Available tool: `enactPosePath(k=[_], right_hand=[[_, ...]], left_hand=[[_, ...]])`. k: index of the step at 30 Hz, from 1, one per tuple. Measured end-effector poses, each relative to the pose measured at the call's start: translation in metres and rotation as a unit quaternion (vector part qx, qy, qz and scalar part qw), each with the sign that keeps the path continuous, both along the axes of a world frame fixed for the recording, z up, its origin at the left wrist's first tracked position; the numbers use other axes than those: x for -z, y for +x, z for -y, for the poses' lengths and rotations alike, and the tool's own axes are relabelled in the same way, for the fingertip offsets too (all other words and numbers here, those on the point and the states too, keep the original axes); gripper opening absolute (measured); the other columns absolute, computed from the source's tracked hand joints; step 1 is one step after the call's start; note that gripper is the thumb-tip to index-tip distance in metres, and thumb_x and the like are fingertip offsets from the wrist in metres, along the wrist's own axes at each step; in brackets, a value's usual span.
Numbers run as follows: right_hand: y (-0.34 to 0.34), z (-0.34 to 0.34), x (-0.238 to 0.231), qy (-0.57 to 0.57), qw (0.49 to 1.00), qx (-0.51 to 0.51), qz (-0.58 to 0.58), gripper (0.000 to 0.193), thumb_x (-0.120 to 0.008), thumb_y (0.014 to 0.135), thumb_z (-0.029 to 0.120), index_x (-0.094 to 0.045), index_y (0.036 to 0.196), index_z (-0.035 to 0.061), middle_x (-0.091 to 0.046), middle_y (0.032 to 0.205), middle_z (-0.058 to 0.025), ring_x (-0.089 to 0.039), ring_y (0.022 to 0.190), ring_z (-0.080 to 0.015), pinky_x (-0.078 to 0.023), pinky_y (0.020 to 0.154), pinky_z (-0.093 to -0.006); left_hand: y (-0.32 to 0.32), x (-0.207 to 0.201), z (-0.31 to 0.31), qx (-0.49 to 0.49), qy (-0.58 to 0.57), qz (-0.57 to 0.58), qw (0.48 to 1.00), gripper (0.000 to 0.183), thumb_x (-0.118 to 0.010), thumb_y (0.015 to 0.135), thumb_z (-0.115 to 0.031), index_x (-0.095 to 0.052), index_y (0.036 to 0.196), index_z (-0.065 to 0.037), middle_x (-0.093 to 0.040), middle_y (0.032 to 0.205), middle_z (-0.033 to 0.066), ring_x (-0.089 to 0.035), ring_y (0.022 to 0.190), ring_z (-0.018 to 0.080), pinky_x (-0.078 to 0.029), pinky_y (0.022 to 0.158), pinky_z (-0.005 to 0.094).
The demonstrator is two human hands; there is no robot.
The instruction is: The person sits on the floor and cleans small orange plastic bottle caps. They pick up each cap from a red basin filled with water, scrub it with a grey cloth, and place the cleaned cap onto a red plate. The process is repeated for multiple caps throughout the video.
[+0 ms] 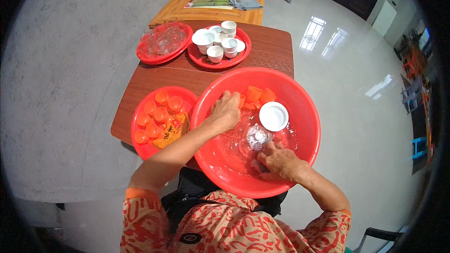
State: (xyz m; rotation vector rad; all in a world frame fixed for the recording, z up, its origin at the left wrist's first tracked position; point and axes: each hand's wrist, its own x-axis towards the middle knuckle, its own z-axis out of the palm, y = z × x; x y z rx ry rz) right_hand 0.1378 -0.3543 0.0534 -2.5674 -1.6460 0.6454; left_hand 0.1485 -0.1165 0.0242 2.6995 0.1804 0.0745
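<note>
A large red basin (307,112) holds water, with several small orange cups (267,95) along its far wall and a round white dish (273,116) near its right side. Inside the basin's left part, my left hand (226,112) is closed with its fingertips on an orange cup (241,101). My right hand (281,160) dips into the water at the near right, fingers curled; a greyish shape shows by them, too blurred to name. Just beyond those fingers, the water has a bright, clear glinting patch that could be a glass or a splash.
Left of the basin, a red tray (137,147) carries several orange cups (160,113) and a yellow-orange cloth (172,130). Farther back on the brown table (269,49) are a red tray of clear glasses (161,42) and one of white cups (215,54). A wooden table (178,4) stands behind.
</note>
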Motion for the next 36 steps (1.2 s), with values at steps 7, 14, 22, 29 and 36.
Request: enactPosePath(k=[7, 14, 22, 29, 36], right_hand=[[0.016, 0.008, -0.02, 0.234, 0.953, 0.033, -0.189, 0.025, -0.06, 0.087, 0.015, -0.059, 0.108, 0.0006, -0.06, 0.106, -0.0156, -0.062, 0.099, -0.0297, -0.051, 0.082, -0.0423], [-0.011, -0.027, -0.054, 0.521, 0.833, 0.136, -0.126, 0.044, -0.066, 0.076, -0.005, -0.051, 0.117, 0.0005, -0.058, 0.103, -0.0168, -0.06, 0.091, -0.033, -0.049, 0.077, -0.038], [-0.01, -0.045, -0.034, 0.523, 0.835, 0.166, -0.041, 0.034, -0.062, 0.078, -0.004, -0.054, 0.111, 0.0001, -0.057, 0.097, -0.0188, -0.059, 0.088, -0.035, -0.049, 0.075, -0.041], [0.014, -0.038, -0.022, 0.485, 0.786, 0.345, -0.169, 0.021, -0.058, 0.085, 0.004, -0.058, 0.106, -0.0005, -0.064, 0.082, -0.0133, -0.065, 0.075, -0.0198, -0.051, 0.068, -0.0332], [-0.015, -0.038, -0.039, 0.507, 0.855, 0.072, 0.078, 0.032, -0.061, 0.071, -0.015, -0.061, 0.099, 0.0016, -0.06, 0.097, -0.0111, -0.06, 0.09, -0.0246, -0.051, 0.076, -0.0339]], left_hand=[[-0.042, -0.033, 0.02, -0.087, -0.503, -0.112, 0.853, 0.026, -0.053, 0.081, -0.005, -0.049, 0.106, 0.003, -0.058, 0.104, 0.0189, -0.06, 0.094, 0.0277, -0.05, 0.081, 0.0417], [-0.069, -0.008, 0.05, 0.013, -0.726, 0.02, 0.687, 0.031, -0.054, 0.086, 0.005, -0.051, 0.115, -0.007, -0.059, 0.109, 0.0037, -0.057, 0.106, 0.0169, -0.05, 0.09, 0.0315], [-0.075, -0.002, 0.062, 0.0, -0.689, 0.08, 0.72, 0.038, -0.055, 0.09, 0.003, -0.047, 0.126, -0.007, -0.054, 0.119, 0.0023, -0.052, 0.114, 0.0131, -0.044, 0.096, 0.0305], [-0.085, -0.022, 0.057, 0.032, -0.736, -0.001, 0.676, 0.028, -0.051, 0.093, -0.002, -0.043, 0.12, -0.007, -0.052, 0.116, 0.0047, -0.053, 0.105, 0.0103, -0.046, 0.088, 0.0261], [-0.085, -0.016, 0.054, 0.004, -0.737, 0.047, 0.675, 0.028, -0.05, 0.093, -0.001, -0.043, 0.119, -0.01, -0.051, 0.115, 0.0033, -0.052, 0.104, 0.0102, -0.045, 0.087, 0.0264]])
